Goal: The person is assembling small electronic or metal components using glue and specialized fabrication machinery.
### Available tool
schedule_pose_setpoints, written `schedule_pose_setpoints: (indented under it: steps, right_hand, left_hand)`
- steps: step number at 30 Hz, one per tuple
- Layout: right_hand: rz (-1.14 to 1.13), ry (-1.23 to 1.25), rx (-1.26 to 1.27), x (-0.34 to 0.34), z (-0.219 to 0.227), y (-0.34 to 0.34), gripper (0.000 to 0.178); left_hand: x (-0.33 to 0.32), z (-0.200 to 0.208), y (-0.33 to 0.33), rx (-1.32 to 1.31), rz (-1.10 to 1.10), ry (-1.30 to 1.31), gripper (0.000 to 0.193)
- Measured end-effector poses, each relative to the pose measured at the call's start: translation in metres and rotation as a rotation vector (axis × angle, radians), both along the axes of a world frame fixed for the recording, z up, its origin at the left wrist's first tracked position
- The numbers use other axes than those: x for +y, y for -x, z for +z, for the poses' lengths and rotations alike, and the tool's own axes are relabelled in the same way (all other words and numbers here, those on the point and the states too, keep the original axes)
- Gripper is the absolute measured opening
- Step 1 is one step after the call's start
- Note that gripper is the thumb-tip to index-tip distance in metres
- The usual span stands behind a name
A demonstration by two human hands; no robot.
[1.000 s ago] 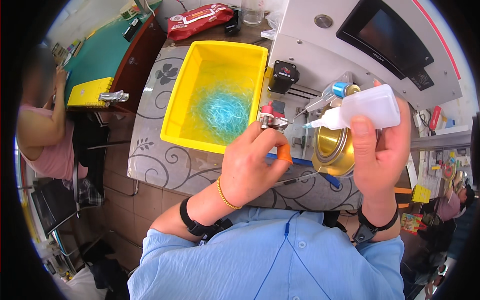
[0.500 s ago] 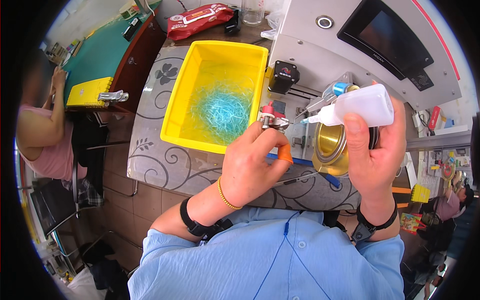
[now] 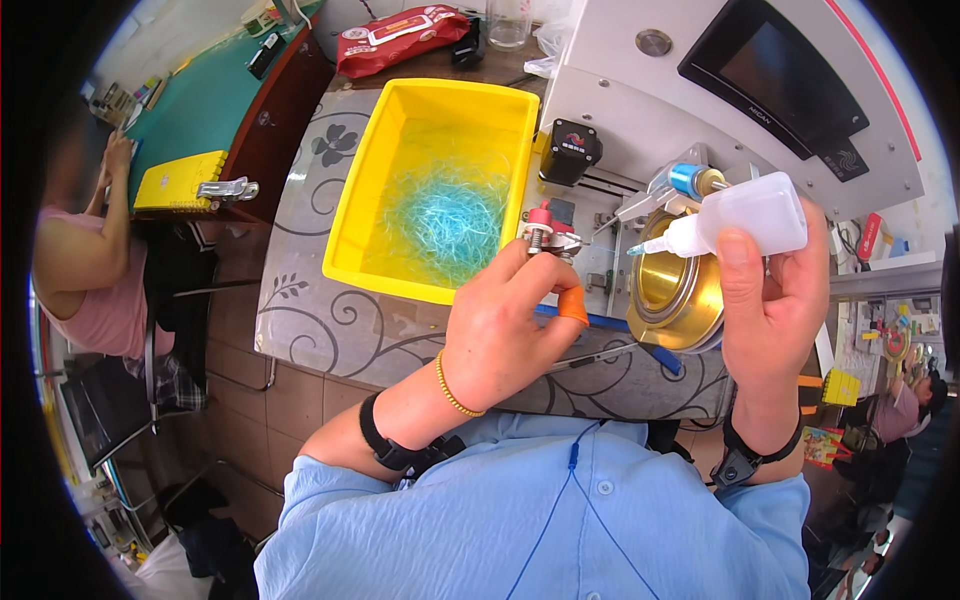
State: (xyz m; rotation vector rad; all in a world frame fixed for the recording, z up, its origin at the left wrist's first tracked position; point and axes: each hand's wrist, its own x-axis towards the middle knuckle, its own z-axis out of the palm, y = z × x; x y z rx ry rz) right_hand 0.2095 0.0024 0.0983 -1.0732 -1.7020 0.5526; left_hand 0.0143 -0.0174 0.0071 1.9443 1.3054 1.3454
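My right hand (image 3: pixel 770 300) is wrapped round a white translucent squeeze bottle (image 3: pixel 765 215), tipped so its thin teal needle tip points left. The tip hangs over the machine bed, close to a brass-coloured spool (image 3: pixel 665 285). My left hand (image 3: pixel 515 320) is closed, its fingers curled against a small red-topped metal clamp (image 3: pixel 540 235) on the machine; the fingertips are partly hidden. An orange finger cot (image 3: pixel 572 305) covers one left finger. Beside that hand, a yellow tub (image 3: pixel 350 230) holds a tangle of fine light-blue strands (image 3: pixel 450 220).
A grey machine with a dark screen (image 3: pixel 770 70) and a black motor (image 3: pixel 570 152) stands at the back right. Behind the tub lie a red wipes pack (image 3: pixel 400 40) and a glass jar (image 3: pixel 508 25). At left, a person (image 3: pixel 95 250) sits by a green-topped desk (image 3: pixel 200 90).
My right hand has moved right with the bottle, drawing its tip away from the clamp. The round machine button no longer glows. My left hand stays at the clamp.
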Motion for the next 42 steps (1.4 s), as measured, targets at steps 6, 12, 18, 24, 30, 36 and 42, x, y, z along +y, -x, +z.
schedule_pose_setpoints:
  steps: [6,12,18,24,30,36,42]
  right_hand:
    - [-0.019,-0.033,-0.064,0.003,-0.001,0.0,0.036]
    - [-0.033,-0.013,-0.074,0.002,0.002,0.0,0.036]
    - [-0.039,-0.07,-0.107,-0.005,0.0,-0.012,0.038]
    - [-0.17,-0.364,0.153,-0.056,0.029,-0.124,0.045]
    - [-0.711,-0.3,0.171,-0.088,-0.018,-0.242,0.039]
    - [-0.915,0.013,-0.231,-0.056,-0.049,-0.226,0.031]
    - [-0.079,-0.223,-0.033,-0.093,-0.051,-0.191,0.014]
  left_hand:
    - [-0.002,0.002,0.001,0.035,0.005,0.06,0.017]
    - [-0.003,0.003,0.003,0.037,0.002,0.053,0.017]
    - [-0.002,0.003,0.0,0.036,-0.003,0.052,0.017]
    - [-0.001,0.003,-0.005,0.04,0.016,0.027,0.016]
    - [-0.007,-0.007,-0.002,0.038,0.008,0.074,0.009]
    - [-0.006,-0.01,-0.004,-0.088,0.081,0.102,0.01]
    - [-0.008,0.007,-0.006,-0.027,0.047,0.131,0.008]
